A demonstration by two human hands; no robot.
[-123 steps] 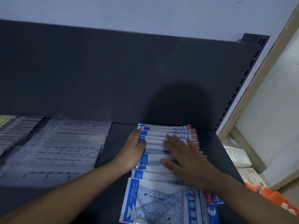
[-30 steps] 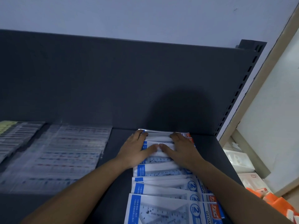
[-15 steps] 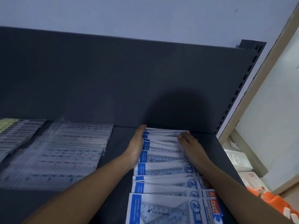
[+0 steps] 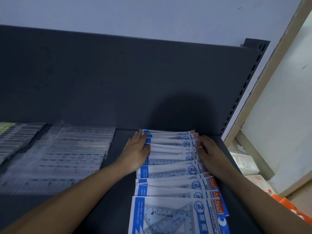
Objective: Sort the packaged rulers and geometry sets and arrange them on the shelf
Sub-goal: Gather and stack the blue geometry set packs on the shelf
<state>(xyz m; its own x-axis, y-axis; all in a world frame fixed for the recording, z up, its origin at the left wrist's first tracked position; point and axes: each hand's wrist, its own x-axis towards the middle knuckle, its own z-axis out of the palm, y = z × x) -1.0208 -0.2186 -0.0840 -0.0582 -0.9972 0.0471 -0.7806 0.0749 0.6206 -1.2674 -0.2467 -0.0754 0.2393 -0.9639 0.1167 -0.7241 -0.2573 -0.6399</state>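
Several blue-and-white geometry set packs (image 4: 170, 166) lie overlapped in a row running from the shelf's back panel toward me, on the right part of the dark shelf (image 4: 118, 191). My left hand (image 4: 136, 152) lies flat against the left edge of the back packs, fingers straight. My right hand (image 4: 207, 149) presses against their right edge, fingers extended. The nearest pack (image 4: 173, 215) shows a set square and the word GEOMETRIC. Clear packaged rulers (image 4: 67, 156) lie spread on the shelf's left half.
A dark back panel (image 4: 118, 78) closes the shelf behind, with a slotted upright (image 4: 243, 86) at the right. More ruler packs (image 4: 13, 137) sit at the far left. Beyond the shelf's right edge lie white boxes (image 4: 244, 161) and orange packages (image 4: 290, 206).
My hands were flat on top of the back packs, thumbs meeting; they have spread apart to the row's left and right edges, and the back packs now sit squarer.
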